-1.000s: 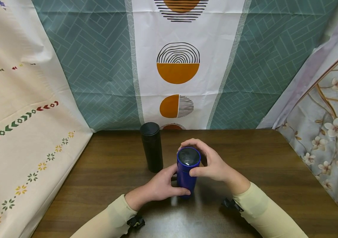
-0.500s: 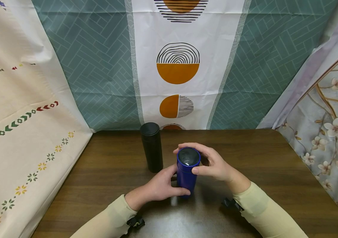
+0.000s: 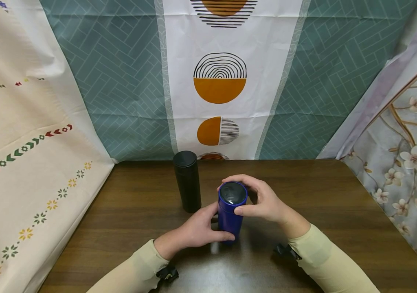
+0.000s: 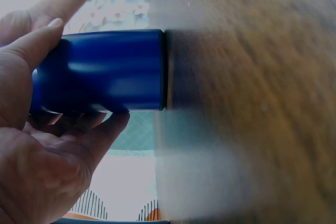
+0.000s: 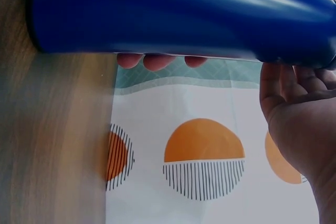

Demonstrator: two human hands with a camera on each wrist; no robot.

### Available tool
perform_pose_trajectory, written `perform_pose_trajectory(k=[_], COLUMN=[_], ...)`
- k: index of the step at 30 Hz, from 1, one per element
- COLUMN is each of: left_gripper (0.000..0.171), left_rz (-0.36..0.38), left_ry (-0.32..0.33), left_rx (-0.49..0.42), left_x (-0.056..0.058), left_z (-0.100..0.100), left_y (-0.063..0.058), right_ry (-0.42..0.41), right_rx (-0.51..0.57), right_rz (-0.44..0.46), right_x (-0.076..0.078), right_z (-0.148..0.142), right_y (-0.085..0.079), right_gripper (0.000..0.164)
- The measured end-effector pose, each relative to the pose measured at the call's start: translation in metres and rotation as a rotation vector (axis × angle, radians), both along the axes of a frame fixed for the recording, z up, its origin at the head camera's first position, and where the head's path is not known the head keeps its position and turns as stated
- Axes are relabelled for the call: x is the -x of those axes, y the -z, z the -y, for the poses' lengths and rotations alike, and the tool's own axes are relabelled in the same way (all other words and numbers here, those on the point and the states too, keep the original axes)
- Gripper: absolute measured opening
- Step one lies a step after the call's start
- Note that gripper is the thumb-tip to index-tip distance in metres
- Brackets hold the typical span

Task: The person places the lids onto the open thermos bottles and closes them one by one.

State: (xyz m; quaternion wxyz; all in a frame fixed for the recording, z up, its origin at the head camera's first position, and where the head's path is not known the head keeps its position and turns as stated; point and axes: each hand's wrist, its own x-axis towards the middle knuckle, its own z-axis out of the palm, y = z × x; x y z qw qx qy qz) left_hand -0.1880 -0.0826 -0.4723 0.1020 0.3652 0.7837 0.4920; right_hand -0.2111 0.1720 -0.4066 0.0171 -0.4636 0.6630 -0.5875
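A blue vacuum flask (image 3: 229, 221) with a glossy black-topped lid (image 3: 233, 193) stands upright on the table. Low on its body my left hand (image 3: 202, 230) grips it, thumb at the front and fingers behind. My right hand (image 3: 263, 202) holds the lid end, its thumb on the near side and its fingers curving round the back. In the left wrist view the flask (image 4: 113, 70) shows its dark base at the tabletop. Fingertips (image 5: 156, 62) of the left hand stick out past the flask in the right wrist view.
A black tumbler (image 3: 188, 183) stands upright behind and left of the blue flask. The brown wooden table (image 3: 139, 191) ends at a patterned teal and white cloth (image 3: 128, 81). Cream cloth (image 3: 29, 162) hangs on the left, a floral one (image 3: 406, 175) on the right.
The right hand's fingers and thumb have shifted slightly round the lid, first away and then back. The left hand, the flask and the black tumbler have stayed in place.
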Motion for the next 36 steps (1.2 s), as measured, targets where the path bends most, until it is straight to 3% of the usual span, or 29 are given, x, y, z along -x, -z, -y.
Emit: perform_pose_trajectory(k=[13, 27, 30, 36], left_gripper=[0.077, 0.076, 0.075, 0.074], left_rz=[0.001, 0.003, 0.004, 0.012], left_ry=[0.009, 0.011, 0.011, 0.010], left_rx=[-0.010, -0.008, -0.008, -0.003], left_x=[-0.0004, -0.0008, -0.0007, 0.0003], left_z=[0.0003, 0.0003, 0.0001, 0.0002], left_y=[-0.0013, -0.0010, -0.0013, -0.0011], right_ry=[0.104, 0.108, 0.080, -0.090], right_rx=[-0.029, -0.011, -0.002, 0.030], right_rz=[0.006, 0.023, 0.015, -0.044], right_x=[-0.0017, -0.0028, -0.0022, 0.0023], right_z=[0.0004, 0.0028, 0.0018, 0.0012], right_y=[0.0010, 0.0003, 0.0006, 0.0015], right_gripper=[0.062, 0.067, 0.069, 0.073])
